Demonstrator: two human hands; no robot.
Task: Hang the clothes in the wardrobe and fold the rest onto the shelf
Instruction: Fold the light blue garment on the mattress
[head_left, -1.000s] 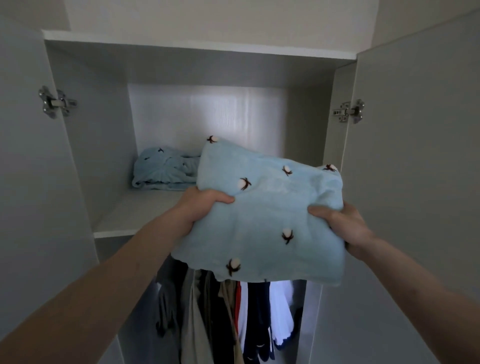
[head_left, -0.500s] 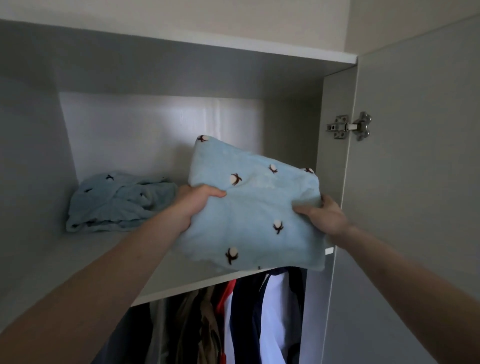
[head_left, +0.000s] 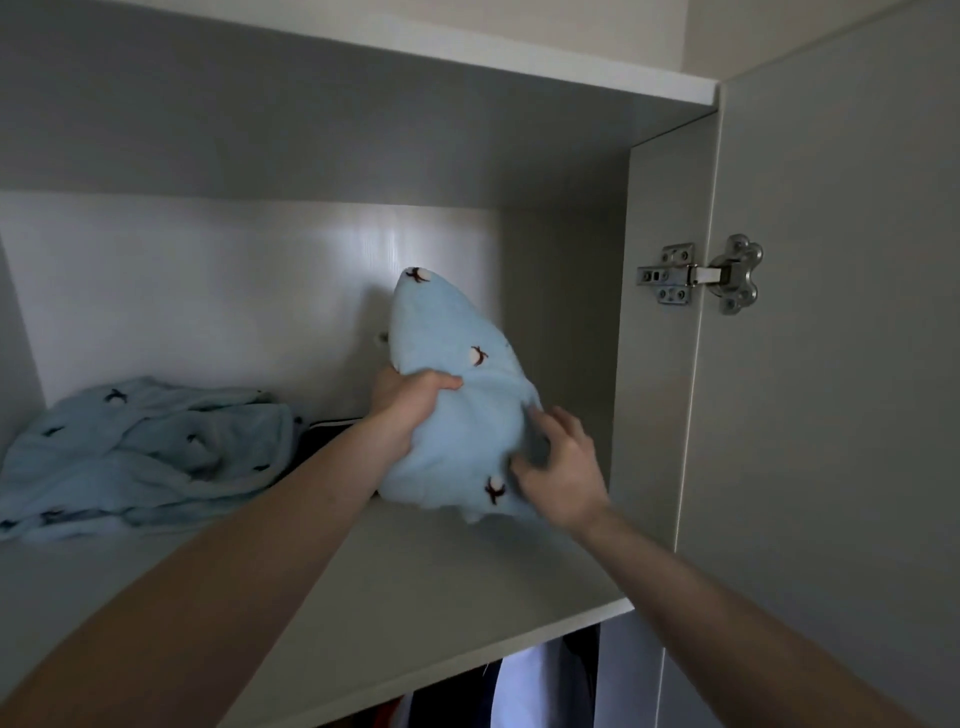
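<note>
Up on the shelf (head_left: 415, 566), both hands hold, apparently, a folded garment (head_left: 457, 415).

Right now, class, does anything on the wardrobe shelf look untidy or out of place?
Yes. The blue garment at the shelf's left lies crumpled, not folded. The blue bundle gripped by both hands stands tilted on end.
</note>
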